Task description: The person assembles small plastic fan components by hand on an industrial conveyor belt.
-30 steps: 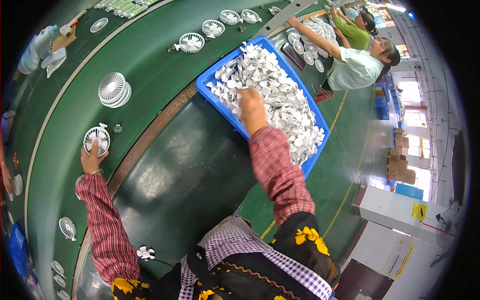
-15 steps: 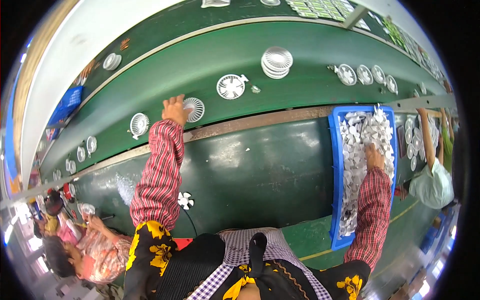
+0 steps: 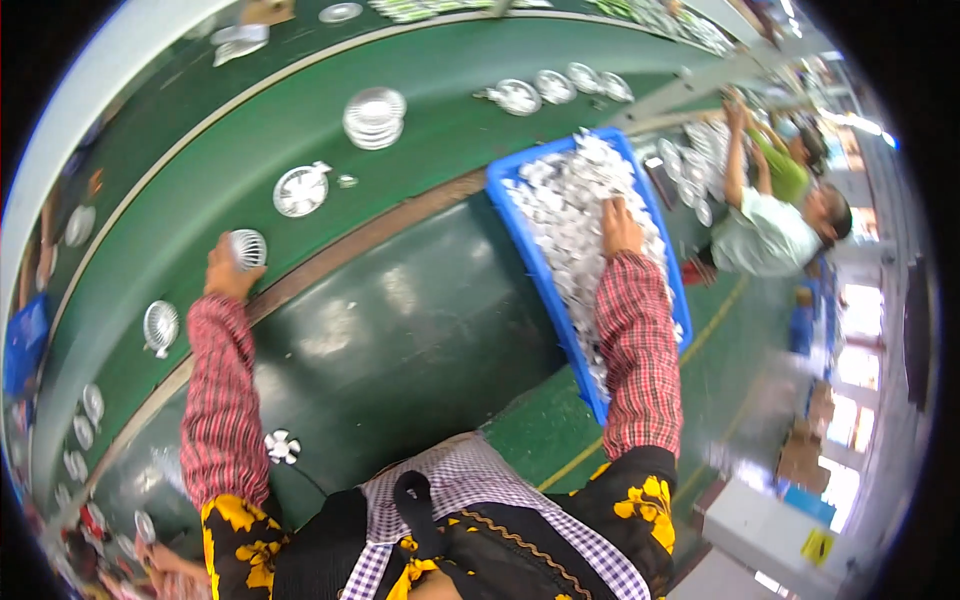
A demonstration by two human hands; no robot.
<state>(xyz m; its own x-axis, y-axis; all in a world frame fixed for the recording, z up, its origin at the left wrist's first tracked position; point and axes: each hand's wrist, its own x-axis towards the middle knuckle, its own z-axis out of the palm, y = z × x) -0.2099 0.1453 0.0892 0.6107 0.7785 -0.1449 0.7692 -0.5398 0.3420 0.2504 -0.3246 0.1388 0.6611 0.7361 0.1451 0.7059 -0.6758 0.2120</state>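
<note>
On the green conveyor belt, my left hand is closed round the left edge of a round white fan grille, its thumb along the near side. My right hand reaches into a blue bin heaped with small white fan blades. Its fingers are bent together among the blades, and the tips are partly hidden, so I cannot see whether a blade is between them. To the right of the left hand lies a white fan housing. A single white fan blade stands near my left forearm, beside a dark cable.
A stack of grilles stands farther along the belt, with several fan housings to its right. Another grille lies left of my hand. A metal post rises behind the bin. Co-workers are at right and lower left.
The view has swung right, so belt and bin appear farther left. My left hand has gone from beside the grille to a hold on its edge. The right hand stays in the bin.
</note>
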